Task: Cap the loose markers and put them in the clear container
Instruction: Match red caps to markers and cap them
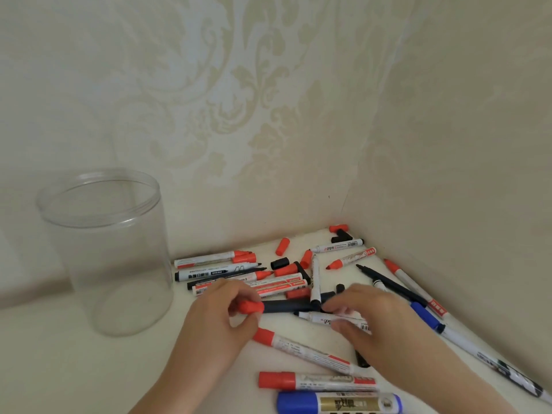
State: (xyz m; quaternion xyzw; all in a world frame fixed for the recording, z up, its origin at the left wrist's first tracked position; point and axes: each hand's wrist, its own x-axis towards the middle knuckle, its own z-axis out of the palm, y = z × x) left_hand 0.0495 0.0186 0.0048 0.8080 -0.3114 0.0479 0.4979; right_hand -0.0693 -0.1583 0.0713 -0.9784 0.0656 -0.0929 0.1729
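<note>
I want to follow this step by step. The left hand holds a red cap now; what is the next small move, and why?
Probably push the red cap onto the dark marker lying between the hands. The left hand pinches the cap right at that marker's end, and the right hand is at its other end. The clear container stands empty, so capping seems to come first.

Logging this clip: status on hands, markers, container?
Left hand pinches red cap; right hand open over markers. Clear plastic container upright, empty. Nothing blocking.
</note>
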